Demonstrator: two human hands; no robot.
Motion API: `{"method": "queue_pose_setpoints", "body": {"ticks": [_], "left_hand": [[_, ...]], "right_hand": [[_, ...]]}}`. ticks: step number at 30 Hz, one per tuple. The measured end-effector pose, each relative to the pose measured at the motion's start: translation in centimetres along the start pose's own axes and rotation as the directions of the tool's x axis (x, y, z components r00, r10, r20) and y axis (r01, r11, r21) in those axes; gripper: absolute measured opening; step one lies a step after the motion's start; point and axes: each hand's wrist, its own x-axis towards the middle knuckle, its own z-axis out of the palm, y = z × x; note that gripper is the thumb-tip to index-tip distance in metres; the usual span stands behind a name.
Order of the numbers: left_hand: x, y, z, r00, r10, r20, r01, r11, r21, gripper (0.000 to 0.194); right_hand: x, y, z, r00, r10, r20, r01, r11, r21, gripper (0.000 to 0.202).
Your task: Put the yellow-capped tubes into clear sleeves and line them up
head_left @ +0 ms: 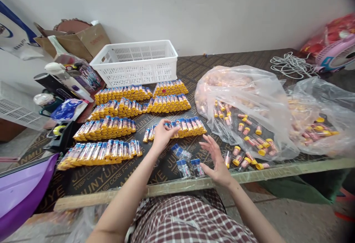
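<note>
My left hand (164,135) is at the left part of a short stack of small capped tubes (191,126) with yellow ends and blue tops. Its fingers are curled around a tube there, partly hidden by the hand. My right hand (216,161) hovers over the table's front part, fingers apart and holding nothing. Between my hands lie several flat clear packets (183,169) with blue tops. Loose yellow-capped tubes (240,158) lie just right of my right hand, at the mouth of a large clear plastic bag (249,87).
Stacked rows of wrapped tubes (104,151) fill the table's left side. Behind them stands a white plastic basket (135,71). A tape dispenser (59,134) and bottles (65,78) are at left. A second bag (327,106), a cord (294,65) and a pink fan (335,54) are at right.
</note>
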Motion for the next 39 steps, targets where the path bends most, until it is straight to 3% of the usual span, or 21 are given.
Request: {"method": "queue_pose_setpoints", "body": {"ticks": [3,5,7,10,13,15,17,21,26,29,34,37,39], "left_hand": [[3.2,0.2,-0.1,0.995,0.099,-0.026,-0.084,0.935,0.344,0.045],[3.9,0.3,0.1,0.99,0.144,0.0,-0.127,0.87,0.476,0.043],[3.6,0.3,0.3,0.98,0.2,-0.002,-0.167,0.823,0.543,0.041],[1.5,-0.2,0.1,0.962,0.27,-0.033,-0.211,0.818,0.536,0.031],[-1.4,-2.0,-0.3,0.978,0.201,0.062,-0.205,0.848,0.489,0.026],[-3.1,-3.7,-0.3,0.984,0.094,0.151,-0.159,0.847,0.508,0.028],[-4.2,-5.4,0.0,0.986,0.024,0.163,-0.112,0.822,0.558,0.034],[-5.0,-7.0,0.8,0.996,-0.042,0.084,-0.025,0.746,0.666,0.042],[-5.4,-6.8,1.9,0.991,-0.032,0.127,-0.067,0.703,0.708,0.032],[-5.7,-6.7,2.4,0.989,-0.035,0.146,-0.075,0.722,0.688,0.019],[-5.5,-6.7,2.3,0.992,-0.041,0.121,-0.04,0.801,0.598,0.012],[-5.4,-6.7,2.0,0.993,-0.016,0.119,-0.03,0.928,0.371,0.012],[-5.5,-6.7,1.9,0.988,-0.077,0.13,0.063,0.992,0.11,0.013]], "right_hand": [[-0.4,0.4,-0.7,0.999,0.029,-0.021,-0.031,0.997,-0.077,0.073],[-0.7,0.4,-1.3,1.0,0.022,-0.013,-0.024,0.988,-0.149,0.067],[-0.9,0.7,-2.2,0.999,0.014,-0.033,-0.021,0.97,-0.241,0.06],[-1.3,2.0,-4.3,0.986,0.009,-0.166,-0.082,0.897,-0.435,0.043],[-1.7,4.0,-6.7,0.96,0.024,-0.278,-0.212,0.712,-0.67,0.032],[-1.8,5.0,-7.7,0.959,0.076,-0.272,-0.268,0.549,-0.792,0.03],[-1.7,5.3,-7.9,0.964,0.124,-0.234,-0.265,0.428,-0.864,0.031],[-1.3,4.3,-7.2,0.953,0.266,-0.146,-0.226,0.301,-0.926,0.032],[-1.7,2.8,-6.5,0.839,0.517,-0.169,-0.299,0.179,-0.937,0.044],[-2.3,2.9,-6.3,0.818,0.556,-0.145,-0.301,0.201,-0.932,0.056],[-2.8,3.8,-5.8,0.872,0.473,-0.125,-0.326,0.373,-0.869,0.052],[-2.6,3.8,-5.1,0.904,0.403,-0.144,-0.371,0.572,-0.732,0.044],[-2.2,3.5,-4.3,0.928,0.346,-0.142,-0.364,0.747,-0.556,0.035]]}}
